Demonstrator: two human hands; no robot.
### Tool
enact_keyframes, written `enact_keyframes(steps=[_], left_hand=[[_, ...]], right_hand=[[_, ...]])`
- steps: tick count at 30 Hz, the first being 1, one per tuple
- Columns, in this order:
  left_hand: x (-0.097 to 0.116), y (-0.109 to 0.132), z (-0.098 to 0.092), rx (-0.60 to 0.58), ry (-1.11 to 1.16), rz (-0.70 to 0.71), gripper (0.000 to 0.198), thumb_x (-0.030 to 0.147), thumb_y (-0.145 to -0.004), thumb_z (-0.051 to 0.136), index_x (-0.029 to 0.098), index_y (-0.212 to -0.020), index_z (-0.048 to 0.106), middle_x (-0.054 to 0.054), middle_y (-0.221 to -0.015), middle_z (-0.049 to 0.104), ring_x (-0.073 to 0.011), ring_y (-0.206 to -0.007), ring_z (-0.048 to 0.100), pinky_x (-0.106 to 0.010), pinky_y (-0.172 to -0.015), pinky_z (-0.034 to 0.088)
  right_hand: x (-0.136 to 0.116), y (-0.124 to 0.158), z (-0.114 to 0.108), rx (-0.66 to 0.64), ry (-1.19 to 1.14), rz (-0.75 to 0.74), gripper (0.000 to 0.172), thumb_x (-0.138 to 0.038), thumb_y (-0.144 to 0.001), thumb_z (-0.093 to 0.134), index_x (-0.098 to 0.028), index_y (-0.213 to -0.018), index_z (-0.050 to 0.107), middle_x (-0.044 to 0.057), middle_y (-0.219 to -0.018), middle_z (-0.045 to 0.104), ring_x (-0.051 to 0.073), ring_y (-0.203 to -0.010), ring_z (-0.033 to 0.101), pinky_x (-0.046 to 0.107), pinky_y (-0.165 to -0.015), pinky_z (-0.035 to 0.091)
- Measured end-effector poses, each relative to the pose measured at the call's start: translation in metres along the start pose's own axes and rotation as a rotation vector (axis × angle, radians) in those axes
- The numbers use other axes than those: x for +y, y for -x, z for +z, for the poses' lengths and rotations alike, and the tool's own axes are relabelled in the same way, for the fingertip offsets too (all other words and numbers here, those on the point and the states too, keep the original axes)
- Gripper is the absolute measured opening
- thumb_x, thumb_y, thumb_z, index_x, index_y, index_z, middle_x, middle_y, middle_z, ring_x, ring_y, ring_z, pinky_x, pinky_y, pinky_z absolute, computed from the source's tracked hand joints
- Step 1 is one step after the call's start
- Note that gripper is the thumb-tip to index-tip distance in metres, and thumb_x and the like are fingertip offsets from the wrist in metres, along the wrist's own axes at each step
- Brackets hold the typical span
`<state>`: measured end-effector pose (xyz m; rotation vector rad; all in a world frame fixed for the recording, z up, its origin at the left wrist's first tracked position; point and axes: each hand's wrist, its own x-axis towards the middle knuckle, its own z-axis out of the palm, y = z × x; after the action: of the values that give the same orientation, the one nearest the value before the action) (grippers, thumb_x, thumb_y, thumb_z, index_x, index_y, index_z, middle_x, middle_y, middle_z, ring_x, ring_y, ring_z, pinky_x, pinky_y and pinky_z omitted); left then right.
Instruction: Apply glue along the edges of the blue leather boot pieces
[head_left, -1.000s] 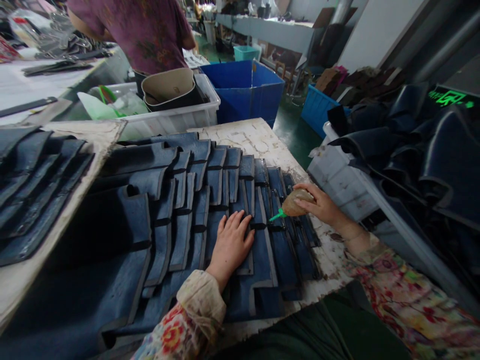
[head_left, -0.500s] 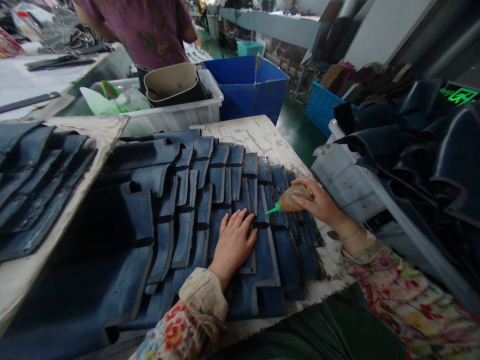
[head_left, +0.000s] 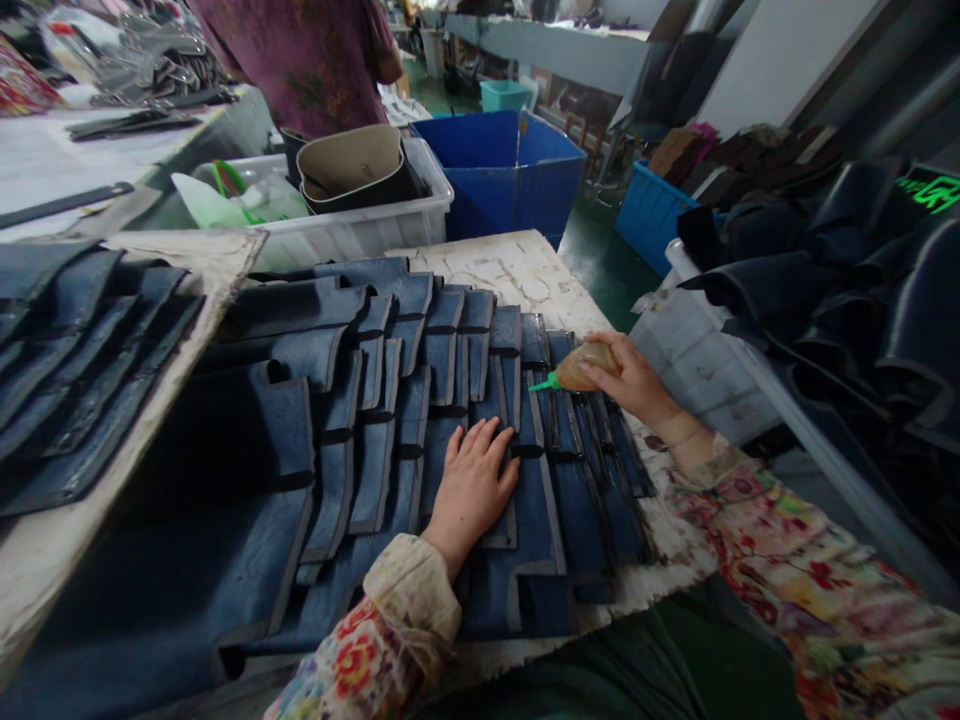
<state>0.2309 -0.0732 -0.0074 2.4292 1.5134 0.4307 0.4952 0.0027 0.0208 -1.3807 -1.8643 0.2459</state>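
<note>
Dark blue leather-like pieces (head_left: 360, 470) with grey edges lie overlapped in stepped rows across the board in front of me. My left hand (head_left: 474, 487) rests flat on them near the middle, its fingers stretched and a little apart. In my right hand (head_left: 631, 378) is a squeeze bottle (head_left: 576, 370) of amber glue-like liquid, tilted with its green nozzle pointing left. The nozzle tip is at the grey edge of a piece on the right side of the rows; whether it touches I cannot tell. Wet, shiny lines show on several edges at the right.
More blue pieces (head_left: 67, 400) lie on a board (head_left: 217, 290) at left. Behind are a white bin (head_left: 360, 222) with a bag-shaped body and a blue bin (head_left: 517, 190). A heaped grey crate (head_left: 675, 330) stands close at right. A person (head_left: 307, 70) stands beyond.
My right hand has moved the bottle away from me along the piece's edge, up in the view. My left hand stays on the pieces. The whole view has shifted slightly.
</note>
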Motion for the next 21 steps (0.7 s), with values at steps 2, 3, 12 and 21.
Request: enact_keyframes(steps=[2,3,12,21], left_hand=[[0.000,0.000,0.000,0.002,0.003,0.004,0.038,0.037,-0.091,0.042,0.026,-0.126,0.050,-0.002,-0.138,0.048,-0.0196,-0.131,0.039,-0.045,-0.113,0.022],[0.000,0.000,0.000,0.005,0.004,0.005,0.038,0.037,-0.091,0.042,0.026,-0.126,0.050,-0.002,-0.138,0.048,-0.0198,-0.131,0.039,-0.045,-0.113,0.023],[-0.001,0.001,0.000,0.019,-0.011,0.012,0.038,0.037,-0.091,0.043,0.026,-0.126,0.050,-0.003,-0.137,0.048,-0.0199,-0.130,0.040,-0.045,-0.113,0.024],[-0.001,0.001,0.001,0.014,0.004,0.010,0.038,0.037,-0.091,0.042,0.026,-0.127,0.049,-0.003,-0.138,0.047,-0.0202,-0.131,0.039,-0.045,-0.113,0.022]], right_hand=[[-0.003,0.004,-0.004,-0.052,-0.026,0.002,0.033,-0.038,-0.080,0.058,-0.023,-0.109,0.054,0.007,-0.107,0.058,0.024,-0.103,0.056,0.041,-0.093,0.044],[-0.004,0.005,-0.005,-0.065,-0.034,-0.001,0.033,-0.038,-0.080,0.058,-0.023,-0.109,0.054,0.006,-0.106,0.059,0.024,-0.102,0.056,0.040,-0.092,0.045],[0.008,-0.012,0.008,0.099,0.025,-0.023,0.035,-0.037,-0.078,0.059,-0.021,-0.109,0.053,0.008,-0.107,0.058,0.024,-0.104,0.055,0.041,-0.093,0.044],[0.006,-0.005,0.005,0.066,0.047,-0.001,0.034,-0.038,-0.080,0.058,-0.022,-0.110,0.052,0.008,-0.107,0.058,0.025,-0.104,0.055,0.042,-0.094,0.043]])
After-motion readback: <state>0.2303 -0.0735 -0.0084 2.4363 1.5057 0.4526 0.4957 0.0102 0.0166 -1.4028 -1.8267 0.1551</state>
